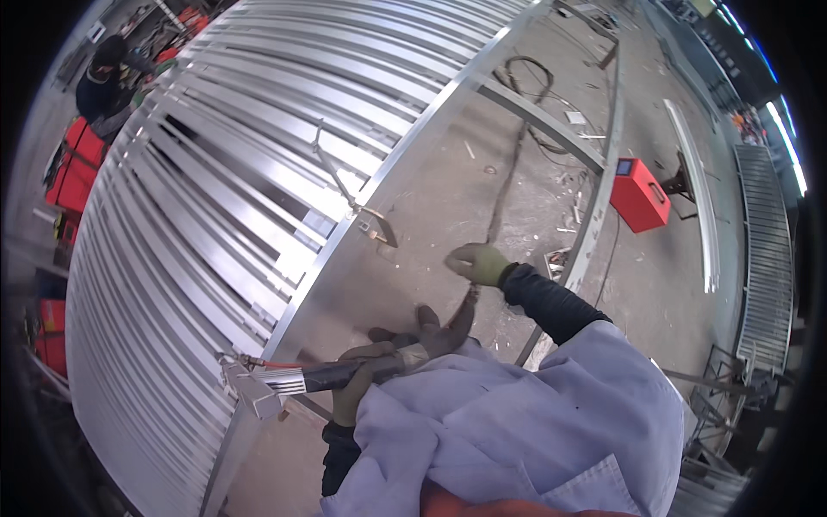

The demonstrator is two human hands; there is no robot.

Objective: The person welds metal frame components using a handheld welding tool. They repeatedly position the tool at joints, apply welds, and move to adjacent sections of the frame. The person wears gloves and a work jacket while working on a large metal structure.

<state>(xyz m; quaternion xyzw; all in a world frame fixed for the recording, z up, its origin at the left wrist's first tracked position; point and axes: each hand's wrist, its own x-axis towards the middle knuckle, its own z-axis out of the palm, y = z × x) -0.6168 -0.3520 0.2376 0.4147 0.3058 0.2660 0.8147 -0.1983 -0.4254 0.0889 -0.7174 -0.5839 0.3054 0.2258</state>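
My left hand (351, 398), in an olive glove, is wrapped around the dark grip of a handheld welding gun (327, 376). The gun's silver, boxy head (258, 392) points left, at the near edge of a large slatted metal panel (198, 284). From the back of the gun a thick dark cable (462, 326) curves up to my right hand (479, 263). That gloved hand is closed around the cable, its fingertips partly hidden. Beyond it, the cable (510, 185) runs on along the floor. A clamp (372, 226) with a thin bent rod sits on the panel's edge.
A metal frame rail (594, 215) and crossbar (543, 121) border the floor gap around me. Past them stand a red box (639, 196) and long pale strips (693, 189). Cable loops (525, 77) and scraps litter the floor. Another person (103, 82) works at far left near red machines (77, 164).
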